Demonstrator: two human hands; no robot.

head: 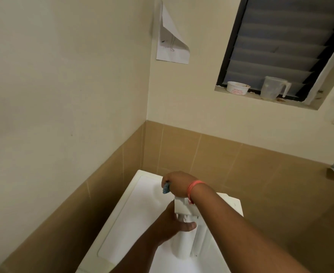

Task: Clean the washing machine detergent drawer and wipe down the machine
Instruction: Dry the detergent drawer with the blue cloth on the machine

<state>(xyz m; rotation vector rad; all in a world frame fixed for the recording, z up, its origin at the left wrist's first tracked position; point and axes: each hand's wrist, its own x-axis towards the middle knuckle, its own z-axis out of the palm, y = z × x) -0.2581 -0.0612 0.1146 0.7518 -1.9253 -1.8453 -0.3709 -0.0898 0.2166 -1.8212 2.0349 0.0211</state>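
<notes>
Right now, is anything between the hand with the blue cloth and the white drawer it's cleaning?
Nothing visible. The right hand pinches the small blue cloth at the far end of the white plastic detergent drawer, which the left hand grips on top of the white washing machine.

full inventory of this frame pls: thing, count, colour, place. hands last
washing machine: 1, white, bottom centre in the wall corner, top facing the camera
detergent drawer: 1, white, out of the machine, held over its top
cloth: 1, blue, in the right hand at the drawer's far end
paper sheet: 1, white with a line drawing, on the wall, top corner curled down
window: 1, dark frame, slatted, upper right
tub: 1, white with red print, on the window sill
jug: 1, clear, on the sill right of the tub
wristband: 1, orange-pink, right wrist
left hand: 1, grips the drawer's side
right hand: 1, holds the cloth
</notes>
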